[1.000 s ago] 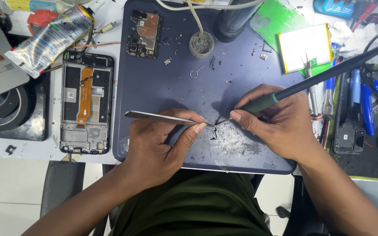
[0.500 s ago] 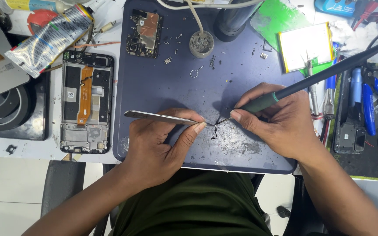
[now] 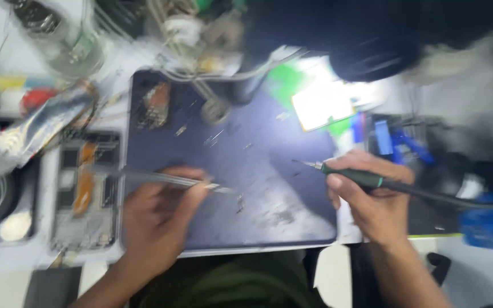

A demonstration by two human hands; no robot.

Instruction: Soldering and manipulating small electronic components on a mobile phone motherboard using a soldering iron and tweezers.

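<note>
Over the dark work mat on the desk, metal tweezers sit pinched in the left hand, their tips near a tiny part, while the right hand grips a green-handled soldering iron just above the mat, an opened phone lying left

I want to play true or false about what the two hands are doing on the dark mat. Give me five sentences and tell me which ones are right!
1. The right hand holds a soldering iron with a green grip. True.
2. The left hand holds a hammer. False: it holds thin metal tweezers.
3. The two tool tips touch each other. False: a stretch of bare dark mat lies between them.
4. An opened phone lies left of the mat. True.
5. The soldering iron's tip points toward the right. False: it points left, toward the tweezers.
</note>
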